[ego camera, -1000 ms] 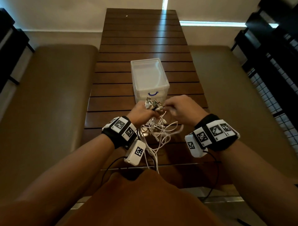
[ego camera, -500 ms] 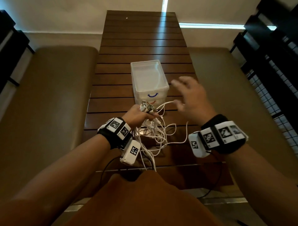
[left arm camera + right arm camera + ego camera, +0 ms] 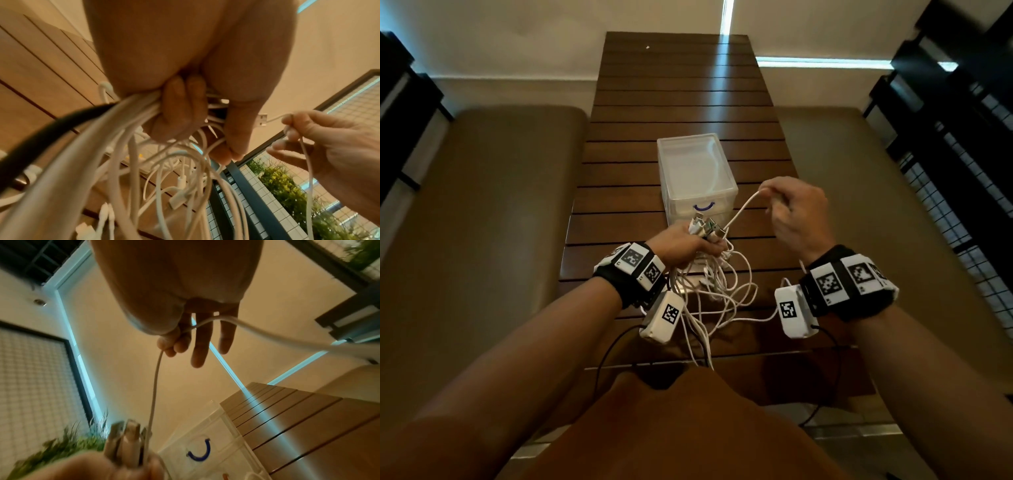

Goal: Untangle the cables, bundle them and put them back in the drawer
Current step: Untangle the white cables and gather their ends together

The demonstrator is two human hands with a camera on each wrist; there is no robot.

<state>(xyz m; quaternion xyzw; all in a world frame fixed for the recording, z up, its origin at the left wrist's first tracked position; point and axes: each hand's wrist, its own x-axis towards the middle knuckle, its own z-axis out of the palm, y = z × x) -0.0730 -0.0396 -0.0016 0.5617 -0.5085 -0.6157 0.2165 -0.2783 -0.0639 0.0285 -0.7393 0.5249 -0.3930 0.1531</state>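
Right hand (image 3: 796,214) now raised, pinching one white cable (image 3: 743,209); left hand (image 3: 683,245) gripping cable bundle (image 3: 709,284); drawer (image 3: 697,174) contents unclear.

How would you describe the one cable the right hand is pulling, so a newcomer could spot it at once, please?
Start at the slatted wooden table and the clear plastic drawer box on it. Just in front, the left hand grips a bunch of white cables. The single cable is the only strand running up from that bunch to the right hand, whose fingertips pinch it; the rest hang in loose loops.
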